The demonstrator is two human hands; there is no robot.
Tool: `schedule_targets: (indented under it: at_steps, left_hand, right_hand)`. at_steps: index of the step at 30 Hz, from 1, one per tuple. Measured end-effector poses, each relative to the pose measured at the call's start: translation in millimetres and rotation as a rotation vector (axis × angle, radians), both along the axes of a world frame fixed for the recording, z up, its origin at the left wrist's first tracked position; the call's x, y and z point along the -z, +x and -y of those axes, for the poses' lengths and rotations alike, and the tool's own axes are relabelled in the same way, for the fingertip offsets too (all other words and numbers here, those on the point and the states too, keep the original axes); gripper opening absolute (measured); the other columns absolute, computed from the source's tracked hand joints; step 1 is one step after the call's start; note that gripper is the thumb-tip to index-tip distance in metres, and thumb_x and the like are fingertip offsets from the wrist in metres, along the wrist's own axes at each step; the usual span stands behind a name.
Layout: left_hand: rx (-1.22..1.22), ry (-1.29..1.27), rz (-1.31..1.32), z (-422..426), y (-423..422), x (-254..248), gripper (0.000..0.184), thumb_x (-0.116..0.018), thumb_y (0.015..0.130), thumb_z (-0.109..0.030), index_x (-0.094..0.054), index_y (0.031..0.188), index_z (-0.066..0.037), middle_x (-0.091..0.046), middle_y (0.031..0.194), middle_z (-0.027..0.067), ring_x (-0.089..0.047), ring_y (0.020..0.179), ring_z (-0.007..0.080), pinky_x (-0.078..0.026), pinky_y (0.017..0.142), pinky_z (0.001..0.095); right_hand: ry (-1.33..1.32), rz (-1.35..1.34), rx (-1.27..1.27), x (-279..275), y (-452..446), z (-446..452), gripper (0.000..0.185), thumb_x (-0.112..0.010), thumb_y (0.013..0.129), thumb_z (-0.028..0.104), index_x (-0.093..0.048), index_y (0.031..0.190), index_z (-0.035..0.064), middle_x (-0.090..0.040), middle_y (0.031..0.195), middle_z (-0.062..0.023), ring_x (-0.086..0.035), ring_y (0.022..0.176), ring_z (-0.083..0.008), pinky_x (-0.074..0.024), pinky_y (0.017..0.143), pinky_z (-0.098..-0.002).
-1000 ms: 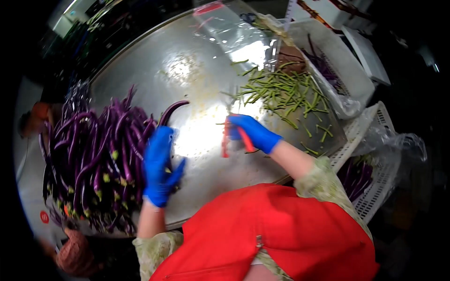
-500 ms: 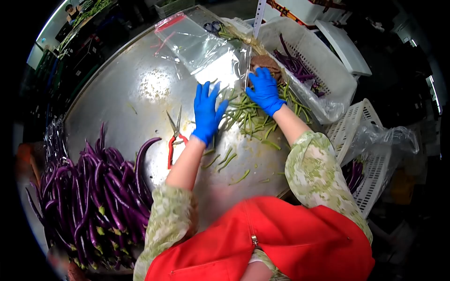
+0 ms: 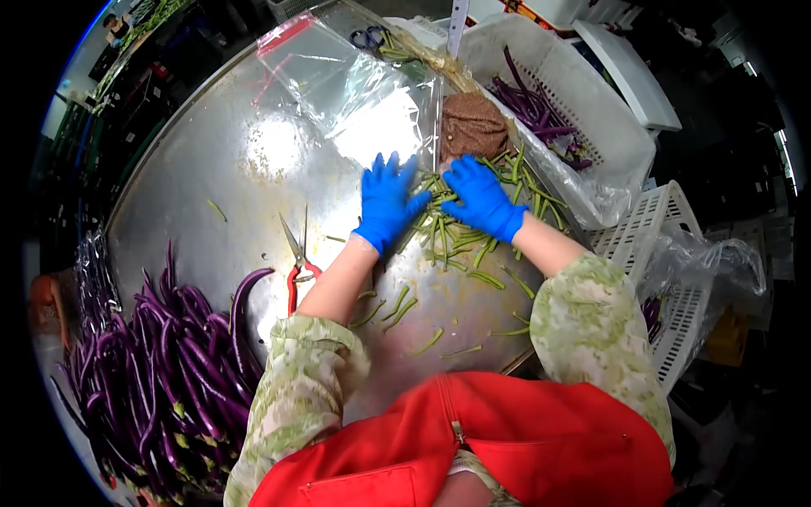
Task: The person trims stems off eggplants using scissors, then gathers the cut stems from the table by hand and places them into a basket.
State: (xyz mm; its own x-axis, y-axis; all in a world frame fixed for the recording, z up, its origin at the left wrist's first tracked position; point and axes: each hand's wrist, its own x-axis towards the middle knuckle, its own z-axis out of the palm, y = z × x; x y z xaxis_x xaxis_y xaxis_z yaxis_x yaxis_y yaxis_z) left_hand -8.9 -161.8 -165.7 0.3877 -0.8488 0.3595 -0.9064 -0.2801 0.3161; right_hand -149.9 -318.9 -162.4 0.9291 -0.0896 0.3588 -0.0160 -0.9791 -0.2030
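On the metal table, my left hand point(image 3: 389, 203), in a blue glove, lies at the left side of a loose heap of thin green stem pieces point(image 3: 452, 241). Its fingers are stretched out. My right hand point(image 3: 483, 198), gloved alike, rests on the heap's upper part with fingers spread. A brown cloth point(image 3: 473, 127) lies just beyond it. Red-handled pruning scissors point(image 3: 297, 262) lie with blades apart, left of my left forearm. Clear plastic bags point(image 3: 355, 93) are spread out ahead of my left hand.
A big pile of long purple eggplants point(image 3: 160, 380) covers the table's left front. At the right stand a white crate point(image 3: 621, 152) holding more eggplants and a slotted white basket point(image 3: 676, 338) with plastic film. Dark-handled scissors point(image 3: 367, 38) lie at the far edge.
My right hand has come back toward me, away from the brown cloth, which now shows more fully. My left hand remains beside the green pieces, fingers still spread. The camera view has shifted slightly.
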Motion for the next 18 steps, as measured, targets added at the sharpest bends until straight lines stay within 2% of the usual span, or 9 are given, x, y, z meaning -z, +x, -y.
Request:
schedule_targets:
  at_steps: [1, 3, 4, 6, 8, 10, 11, 15, 18]
  left_hand:
    - [0.072, -0.022, -0.095, -2.8, -5.0, 5.9, 0.061, -0.064, 0.081, -0.038, -0.047, 0.132, -0.009, -0.044, 0.131, 0.0244, -0.039, 0.121, 0.0428, -0.033, 0.100, 0.0469]
    - [0.191, -0.026, -0.308, -21.2, -30.2, -0.9, 0.067, -0.065, 0.081, -0.039, -0.043, 0.136, -0.009, -0.038, 0.139, 0.0251, -0.033, 0.128, 0.0441, -0.027, 0.107, 0.0460]
    - [0.225, -0.002, -0.298, -30.8, -40.8, -8.0, 0.068, -0.067, 0.080, -0.037, -0.044, 0.137, -0.010, -0.036, 0.140, 0.0254, -0.032, 0.130, 0.0429, -0.026, 0.107, 0.0469]
    - [0.147, -0.058, -0.279, -46.5, -46.2, -21.9, 0.067, -0.068, 0.079, -0.035, -0.044, 0.137, -0.011, -0.035, 0.141, 0.0252, -0.032, 0.131, 0.0419, -0.025, 0.107, 0.0484]
    - [-0.133, -0.106, -0.179, -56.5, -37.5, -11.2, 0.069, -0.068, 0.080, -0.031, -0.040, 0.140, -0.012, -0.033, 0.142, 0.0261, -0.031, 0.130, 0.0418, -0.024, 0.106, 0.0490]
    - [-0.299, -0.050, -0.295, -51.6, -32.9, 7.7, 0.069, -0.067, 0.081, -0.031, -0.039, 0.140, -0.011, -0.032, 0.141, 0.0280, -0.031, 0.130, 0.0424, -0.024, 0.107, 0.0477]
    - [-0.281, -0.015, -0.254, -47.7, -39.6, 3.1, 0.068, -0.066, 0.081, -0.033, -0.039, 0.139, -0.010, -0.032, 0.141, 0.0291, -0.032, 0.130, 0.0431, -0.026, 0.106, 0.0466]
    - [0.049, 0.053, -0.412, -49.4, -76.8, -11.5, 0.070, -0.065, 0.081, -0.032, -0.037, 0.142, -0.011, -0.031, 0.144, 0.0248, -0.027, 0.134, 0.0417, -0.023, 0.108, 0.0471]
    - [-0.164, -0.121, -0.258, -90.9, -76.5, -9.5, 0.071, -0.065, 0.082, -0.032, -0.035, 0.143, -0.012, -0.030, 0.145, 0.0242, -0.025, 0.135, 0.0413, -0.020, 0.109, 0.0479]
  right_hand:
    - [-0.124, 0.120, 0.019, 0.6, -5.0, -10.3, 0.042, -0.065, 0.079, 0.032, -0.059, 0.110, 0.0059, -0.055, 0.115, -0.0172, -0.057, 0.098, -0.0352, -0.0478, 0.080, -0.0421]
    - [0.083, -0.074, -0.144, -21.8, -27.4, -20.7, 0.044, -0.066, 0.078, 0.033, -0.058, 0.112, 0.0059, -0.055, 0.116, -0.0171, -0.057, 0.099, -0.0349, -0.0475, 0.082, -0.0417]
    - [0.185, -0.177, -0.224, -29.9, -42.0, -19.9, 0.045, -0.066, 0.078, 0.033, -0.058, 0.113, 0.0059, -0.055, 0.117, -0.0170, -0.056, 0.099, -0.0348, -0.0474, 0.083, -0.0415]
    - [0.270, -0.060, -0.042, -30.2, -61.7, -1.4, 0.048, -0.065, 0.079, 0.036, -0.057, 0.115, 0.0058, -0.055, 0.117, -0.0170, -0.056, 0.100, -0.0346, -0.0470, 0.084, -0.0411]
    - [0.291, 0.069, 0.205, -31.5, -59.1, 34.1, 0.049, -0.064, 0.080, 0.038, -0.057, 0.116, 0.0048, -0.054, 0.118, -0.0185, -0.054, 0.104, -0.0362, -0.0450, 0.088, -0.0426]
    - [-0.037, 0.002, 0.326, 2.7, -60.3, 50.8, 0.049, -0.063, 0.081, 0.039, -0.057, 0.115, 0.0035, -0.052, 0.119, -0.0208, -0.051, 0.108, -0.0386, -0.0411, 0.092, -0.0450]
    - [-0.201, -0.030, 0.383, 14.5, -60.4, 53.3, 0.050, -0.062, 0.082, 0.039, -0.057, 0.115, 0.0028, -0.051, 0.120, -0.0220, -0.049, 0.110, -0.0398, -0.0392, 0.094, -0.0462]
    - [0.213, -0.160, 0.045, 14.0, -96.2, 0.8, 0.056, -0.063, 0.082, 0.039, -0.052, 0.122, 0.0015, -0.047, 0.127, -0.0235, -0.045, 0.118, -0.0400, -0.0332, 0.102, -0.0466]
    - [0.314, -0.001, 0.240, 1.0, -134.9, 6.4, 0.057, -0.065, 0.082, 0.035, -0.050, 0.125, 0.0007, -0.046, 0.129, -0.0235, -0.044, 0.120, -0.0396, -0.0311, 0.104, -0.0471]
